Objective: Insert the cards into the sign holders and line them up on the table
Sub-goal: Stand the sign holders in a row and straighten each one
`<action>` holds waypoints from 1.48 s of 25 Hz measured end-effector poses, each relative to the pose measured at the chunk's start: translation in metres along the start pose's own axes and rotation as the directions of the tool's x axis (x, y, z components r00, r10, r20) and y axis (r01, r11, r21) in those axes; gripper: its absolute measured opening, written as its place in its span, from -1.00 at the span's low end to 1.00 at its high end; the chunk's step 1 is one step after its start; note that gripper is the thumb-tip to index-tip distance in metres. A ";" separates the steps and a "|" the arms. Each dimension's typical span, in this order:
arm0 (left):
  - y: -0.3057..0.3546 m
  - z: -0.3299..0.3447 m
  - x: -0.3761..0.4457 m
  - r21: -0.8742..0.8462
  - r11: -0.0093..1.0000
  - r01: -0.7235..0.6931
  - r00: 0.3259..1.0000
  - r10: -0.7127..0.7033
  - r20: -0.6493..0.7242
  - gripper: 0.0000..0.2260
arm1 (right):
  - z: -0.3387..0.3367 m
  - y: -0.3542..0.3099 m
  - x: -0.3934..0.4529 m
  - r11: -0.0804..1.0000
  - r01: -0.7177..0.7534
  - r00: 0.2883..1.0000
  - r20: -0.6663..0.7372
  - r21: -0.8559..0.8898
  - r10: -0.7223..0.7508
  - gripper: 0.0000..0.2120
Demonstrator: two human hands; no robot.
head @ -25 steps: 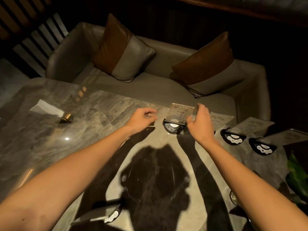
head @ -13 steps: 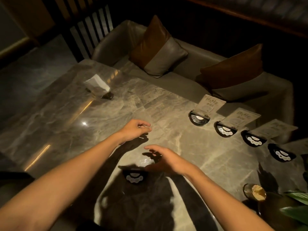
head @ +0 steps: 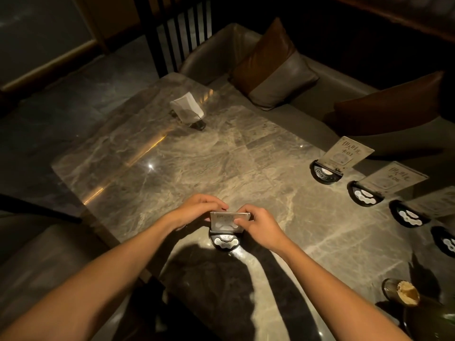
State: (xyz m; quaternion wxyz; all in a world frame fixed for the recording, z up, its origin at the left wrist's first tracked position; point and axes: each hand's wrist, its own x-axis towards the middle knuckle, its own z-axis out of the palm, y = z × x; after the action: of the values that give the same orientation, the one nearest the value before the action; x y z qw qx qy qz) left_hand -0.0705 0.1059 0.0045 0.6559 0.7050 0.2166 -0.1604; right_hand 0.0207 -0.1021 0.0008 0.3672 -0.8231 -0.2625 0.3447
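Now, hands: both meet near the front middle of the marble table (head: 221,153), one on each side of a card (head: 227,220).
Left hand (head: 194,212): fingers curled narrow around the card's left edge, pinching it.
Right hand (head: 261,223): fingers folded onto the card's right edge, thumb on its near face, holding it.
Card: upright, its lower edge down at the slot of a black sign holder (head: 225,241); whether it is fully seated I cannot tell.
Sign holder: flat on the table just near of the hands, pale marks on its top.
Finished row: along the far right edge, a first holder with card (head: 344,156), a second holder with card (head: 384,183) beside it, then two more black bases (head: 408,216) running off to the right.
Far left of table: a clear stand (head: 188,110) on its own.
Behind: a sofa (head: 221,55) with a brown and grey cushion (head: 273,70).
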 end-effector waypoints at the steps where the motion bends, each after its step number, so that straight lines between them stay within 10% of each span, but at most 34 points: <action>1: 0.000 0.003 -0.002 -0.016 1.000 -0.004 1.000 0.004 -0.019 -0.82 | -0.002 0.001 0.001 1.000 -0.009 1.000 -0.010 0.023 0.010 -0.98; 8: 0.035 0.037 0.017 0.175 0.981 -0.080 0.978 0.112 -0.178 -0.89 | -0.044 0.014 0.008 0.985 -0.025 0.997 -0.062 0.169 0.036 -0.96; 21: 0.153 0.066 0.206 0.531 0.813 -0.238 0.900 0.391 -0.195 -0.94 | -0.200 0.010 0.101 0.925 -0.171 0.899 -0.438 -0.339 0.005 -0.93; 37: 0.192 0.085 0.313 0.475 0.873 -0.114 0.976 0.186 -0.109 -0.80 | -0.255 0.037 0.114 0.949 -0.213 0.877 -0.474 -0.233 0.080 -0.51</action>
State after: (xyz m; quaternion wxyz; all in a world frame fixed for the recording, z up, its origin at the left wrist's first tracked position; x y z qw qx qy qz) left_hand 0.3014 0.0428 0.0018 0.4596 0.8666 0.1652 -0.1025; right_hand 0.2924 -0.1536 0.0542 0.2720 -0.9419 -0.1502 0.1272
